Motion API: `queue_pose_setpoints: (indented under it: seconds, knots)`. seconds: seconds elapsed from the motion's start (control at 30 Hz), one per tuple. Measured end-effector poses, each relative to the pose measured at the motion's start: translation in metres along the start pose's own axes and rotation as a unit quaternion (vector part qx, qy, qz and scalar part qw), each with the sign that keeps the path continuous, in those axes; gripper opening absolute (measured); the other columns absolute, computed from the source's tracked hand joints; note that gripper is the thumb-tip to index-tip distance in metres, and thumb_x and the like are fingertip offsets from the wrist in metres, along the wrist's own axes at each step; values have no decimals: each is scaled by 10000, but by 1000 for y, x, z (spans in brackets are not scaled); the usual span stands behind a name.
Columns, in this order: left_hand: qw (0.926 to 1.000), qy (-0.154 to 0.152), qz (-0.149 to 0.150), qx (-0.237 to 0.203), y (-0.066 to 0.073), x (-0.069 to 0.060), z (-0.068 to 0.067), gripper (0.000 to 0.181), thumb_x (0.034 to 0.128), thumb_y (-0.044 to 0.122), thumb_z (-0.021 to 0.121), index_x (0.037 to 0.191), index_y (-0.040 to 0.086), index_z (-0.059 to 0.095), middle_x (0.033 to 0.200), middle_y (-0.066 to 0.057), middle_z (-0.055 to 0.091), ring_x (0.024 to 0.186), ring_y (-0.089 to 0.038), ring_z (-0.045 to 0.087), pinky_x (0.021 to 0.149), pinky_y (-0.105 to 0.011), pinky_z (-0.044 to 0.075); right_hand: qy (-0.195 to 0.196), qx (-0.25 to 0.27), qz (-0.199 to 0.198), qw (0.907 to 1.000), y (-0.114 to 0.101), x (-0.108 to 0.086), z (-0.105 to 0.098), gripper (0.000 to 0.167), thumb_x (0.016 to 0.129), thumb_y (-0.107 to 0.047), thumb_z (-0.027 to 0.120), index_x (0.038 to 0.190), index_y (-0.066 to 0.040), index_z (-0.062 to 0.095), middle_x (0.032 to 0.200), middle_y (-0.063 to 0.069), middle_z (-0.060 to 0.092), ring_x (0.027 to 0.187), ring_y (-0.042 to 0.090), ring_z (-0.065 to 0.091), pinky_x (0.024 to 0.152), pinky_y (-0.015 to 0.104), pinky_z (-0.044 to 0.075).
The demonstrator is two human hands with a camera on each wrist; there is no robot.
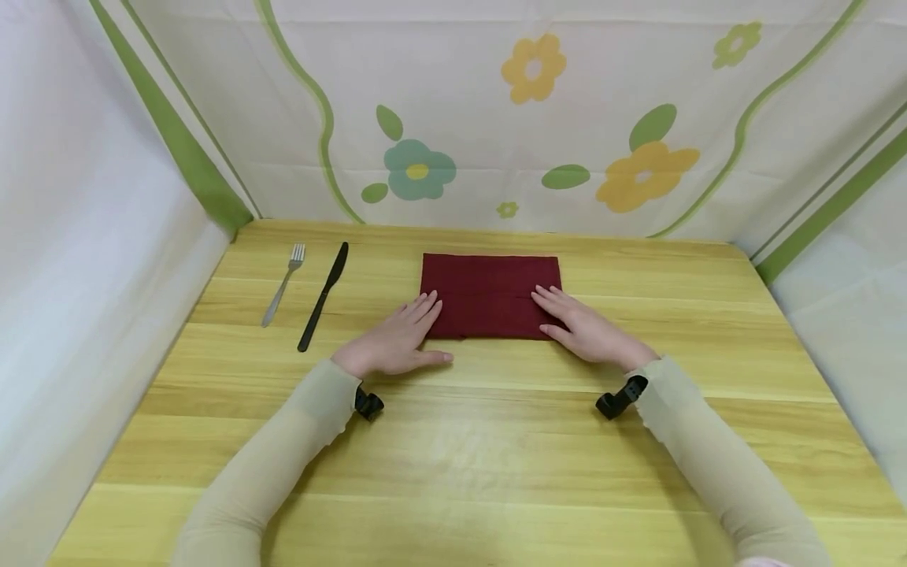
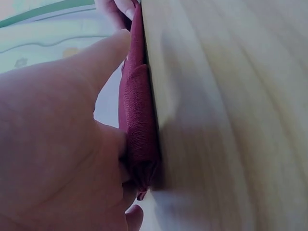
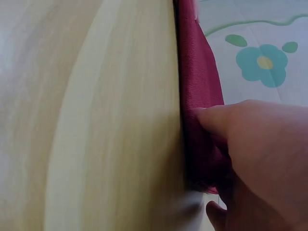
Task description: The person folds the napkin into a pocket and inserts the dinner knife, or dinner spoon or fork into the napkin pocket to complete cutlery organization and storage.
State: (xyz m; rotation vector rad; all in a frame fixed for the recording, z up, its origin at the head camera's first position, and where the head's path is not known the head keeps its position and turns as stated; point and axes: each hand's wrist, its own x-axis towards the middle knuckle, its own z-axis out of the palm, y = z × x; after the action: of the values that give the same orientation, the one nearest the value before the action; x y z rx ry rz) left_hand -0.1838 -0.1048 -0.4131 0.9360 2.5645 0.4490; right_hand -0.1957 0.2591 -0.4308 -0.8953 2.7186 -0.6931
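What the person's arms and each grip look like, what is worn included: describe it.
The left sleeve and right sleeve are long, plain and beige, with uneven ends. A left black device and right black device sit there, small and chunky. The left grip and right grip are bare: no glove or ring visible.

Matt cloth napkin (image 1: 489, 277), wooden table (image 1: 489, 472)

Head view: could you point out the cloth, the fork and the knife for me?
Cloth (image 1: 489, 296): head view, the middle of its upper face.
Fork (image 1: 283, 286): head view, on its handle, just below the neck.
Knife (image 1: 325, 293): head view, about mid-length, near where blade and handle meet.
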Motion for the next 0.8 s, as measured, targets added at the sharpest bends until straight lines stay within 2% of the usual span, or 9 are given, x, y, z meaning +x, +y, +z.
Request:
queue_pose_setpoints:
  seconds: [0.23,0.33,0.47,0.53,0.63,0.7,0.8]
  knots:
    - [9999,-95,43,78,5,-8,1,996,990,639,525,1613,-3,88,1679,-165,-9,1536,-311,5,1219,-467,53,-156,121,87,9998,-1,-12,2,627,1083,-243,538,1598,-15,263,1664,175,171,1528,375,78,1193,565,138]
    - [9994,12,90,-323,2,-9,3,993,984,613,565,1617,3,103,1683,-152,2,1538,-302,5,1220,-467,52,-27,320,167,9993,-1,-13,4,635,1068,-233,572,1594,-19,288,1661,166,194,1530,362,88,1192,561,147]
    - [9929,481,156,-1079,-9,-5,0,971,971,565,629,1625,31,150,1690,-129,58,1538,-308,42,1218,-471,75,385,796,340,9955,-2,-12,0,645,1028,-221,651,1567,-14,366,1641,161,265,1520,363,151,1184,565,181]
    - [9879,802,208,-1310,-15,0,-6,960,964,540,657,1628,45,171,1689,-125,89,1536,-320,64,1214,-489,93,737,1026,420,9911,-2,-10,-6,644,1000,-217,696,1545,-17,416,1618,154,322,1500,369,221,1173,569,215]
    - [9825,1186,243,-1415,-19,7,-24,934,961,501,684,1626,55,203,1681,-130,132,1530,-336,104,1208,-519,115,1281,1147,539,9836,-2,-5,-23,646,964,-247,747,1521,-59,479,1578,123,406,1454,366,333,1149,577,272]
    - [9799,1357,217,-1447,-20,13,-38,912,956,478,701,1622,68,233,1672,-122,180,1524,-320,149,1204,-515,154,1500,1199,677,9790,-2,-1,-36,656,949,-285,764,1520,-105,496,1559,101,439,1425,355,383,1135,581,298]
    - [9768,1514,134,-1506,-24,24,-55,851,960,435,715,1610,89,288,1645,-101,271,1502,-295,235,1193,-481,219,1621,1297,882,9742,0,8,-55,675,937,-344,771,1526,-160,498,1557,94,442,1425,367,376,1135,573,299]
